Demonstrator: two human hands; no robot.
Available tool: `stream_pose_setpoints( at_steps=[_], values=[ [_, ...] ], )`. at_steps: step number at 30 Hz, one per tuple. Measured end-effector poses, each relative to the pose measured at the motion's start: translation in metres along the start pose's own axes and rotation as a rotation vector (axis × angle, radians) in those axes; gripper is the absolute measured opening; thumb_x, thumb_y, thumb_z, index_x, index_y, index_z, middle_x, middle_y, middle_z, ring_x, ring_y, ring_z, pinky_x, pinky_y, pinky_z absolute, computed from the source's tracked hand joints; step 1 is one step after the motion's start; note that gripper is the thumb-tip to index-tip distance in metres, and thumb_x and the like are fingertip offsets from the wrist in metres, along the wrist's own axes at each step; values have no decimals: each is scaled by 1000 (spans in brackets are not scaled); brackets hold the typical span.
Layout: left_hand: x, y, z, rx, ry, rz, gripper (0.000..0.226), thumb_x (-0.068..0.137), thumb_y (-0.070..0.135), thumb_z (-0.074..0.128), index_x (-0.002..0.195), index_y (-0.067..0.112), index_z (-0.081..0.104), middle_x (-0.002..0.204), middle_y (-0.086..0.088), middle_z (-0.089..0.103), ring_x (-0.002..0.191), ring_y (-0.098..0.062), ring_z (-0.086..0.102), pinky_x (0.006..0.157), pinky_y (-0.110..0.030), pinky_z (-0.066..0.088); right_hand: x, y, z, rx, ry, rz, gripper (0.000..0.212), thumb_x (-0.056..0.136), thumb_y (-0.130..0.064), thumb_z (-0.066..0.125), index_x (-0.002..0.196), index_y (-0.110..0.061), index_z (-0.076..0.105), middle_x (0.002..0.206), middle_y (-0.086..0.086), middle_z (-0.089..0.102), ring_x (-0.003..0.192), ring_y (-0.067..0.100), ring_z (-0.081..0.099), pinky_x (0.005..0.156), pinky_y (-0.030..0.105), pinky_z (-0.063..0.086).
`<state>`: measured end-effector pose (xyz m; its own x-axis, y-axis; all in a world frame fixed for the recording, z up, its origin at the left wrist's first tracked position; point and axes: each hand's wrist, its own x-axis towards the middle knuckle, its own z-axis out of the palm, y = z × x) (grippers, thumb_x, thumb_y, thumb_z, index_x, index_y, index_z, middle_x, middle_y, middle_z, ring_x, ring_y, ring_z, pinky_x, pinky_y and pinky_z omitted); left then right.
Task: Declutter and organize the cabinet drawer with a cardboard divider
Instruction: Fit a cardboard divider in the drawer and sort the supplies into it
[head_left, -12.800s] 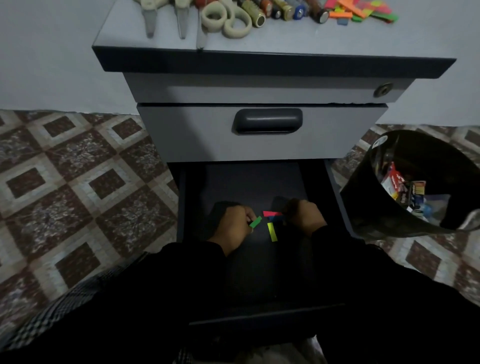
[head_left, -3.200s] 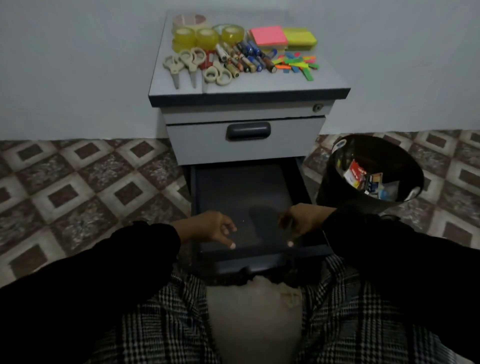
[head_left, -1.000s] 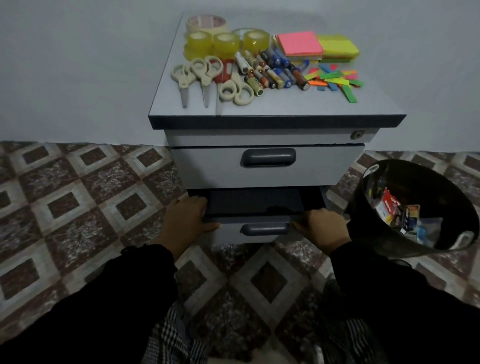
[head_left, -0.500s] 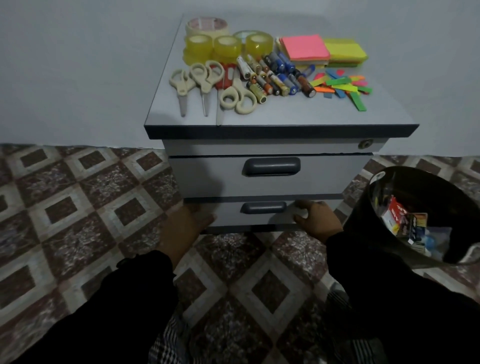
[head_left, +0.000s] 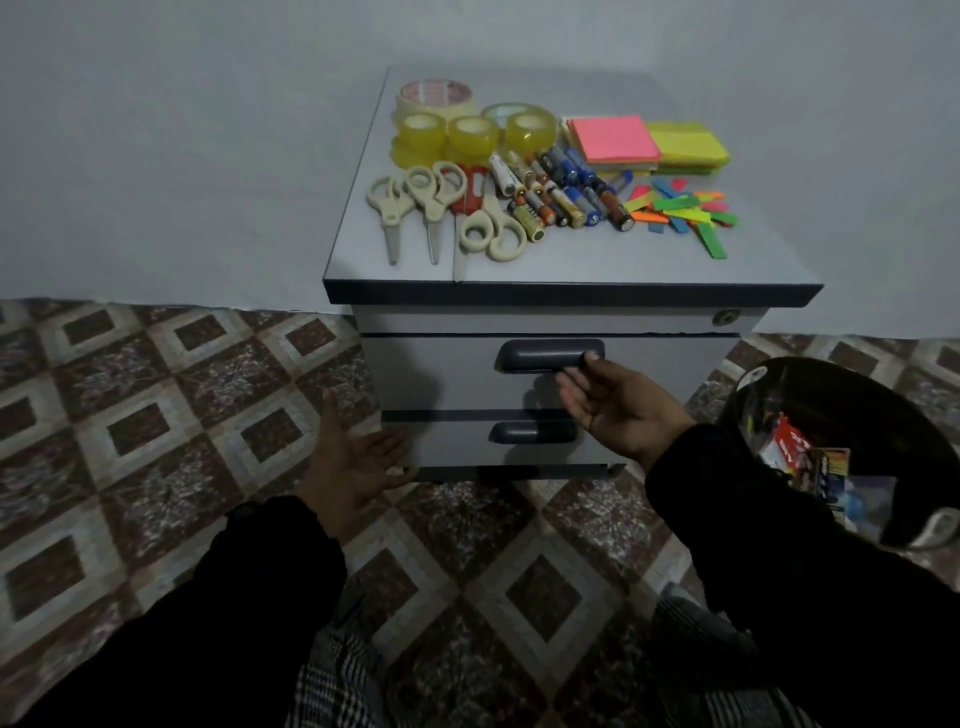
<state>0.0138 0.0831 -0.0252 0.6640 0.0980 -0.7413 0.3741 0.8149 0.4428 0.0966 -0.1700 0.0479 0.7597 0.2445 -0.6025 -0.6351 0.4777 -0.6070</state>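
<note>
I'm seeing both drawers (head_left: 441, 382) sitting closed, handles lying sideways; my right hand (head_left: 613, 402) is curling under the upper handle (head_left: 548, 355), left hand (head_left: 353, 462) hanging relaxed.

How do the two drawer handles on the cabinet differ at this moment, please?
The upper handle looks larger than the lower handle. The right hand reaches palm-up to the upper handle, fingertips at its underside; nothing touches the lower handle. Both are dark, rounded bars on shut grey drawers.
</note>
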Motion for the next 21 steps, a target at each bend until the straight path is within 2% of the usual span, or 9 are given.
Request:
stream_pose_setpoints(
  at_steps=[1,4,7,12,17,21],
  values=[
    [0,1,0,-10,4,-7,103,77,79,38,140,-2,32,140,-15,43,129,-26,42,93,-56,29,-2,-1,4,11,24,10,17,96,-15,49,83,-8,58,65,6,70,79,15,61,58,23,56],
    [0,3,2,-27,14,-19,107,75,82,36,141,-2,32,143,-15,40,132,-26,39,97,-57,26,-3,-3,11,14,67,27,21,97,-14,47,78,-7,56,80,7,62,77,16,57,63,24,52],
    [-1,5,3,-14,7,-31,109,74,84,34,140,-3,32,141,-15,41,131,-26,39,100,-58,26,-3,-1,12,14,68,24,21,96,-14,48,78,-8,55,85,7,58,78,15,56,64,25,51],
    [2,8,5,37,42,-47,113,73,86,30,137,-6,33,121,-16,49,122,-26,43,95,-55,27,-2,1,11,32,77,31,20,96,-15,49,78,-9,56,82,5,62,79,16,58,67,28,48],
    [2,8,8,79,61,-44,112,72,85,34,140,-3,32,136,-15,44,129,-26,40,90,-56,28,-1,2,11,33,81,51,21,95,-17,51,77,-8,57,67,3,67,78,15,58,68,29,49],
    [4,10,11,107,48,-26,108,74,84,31,142,0,33,139,-12,43,132,-23,38,92,-56,26,-4,0,12,9,74,31,21,96,-18,50,77,-8,56,83,3,61,79,15,57,69,29,49]
  ],
)
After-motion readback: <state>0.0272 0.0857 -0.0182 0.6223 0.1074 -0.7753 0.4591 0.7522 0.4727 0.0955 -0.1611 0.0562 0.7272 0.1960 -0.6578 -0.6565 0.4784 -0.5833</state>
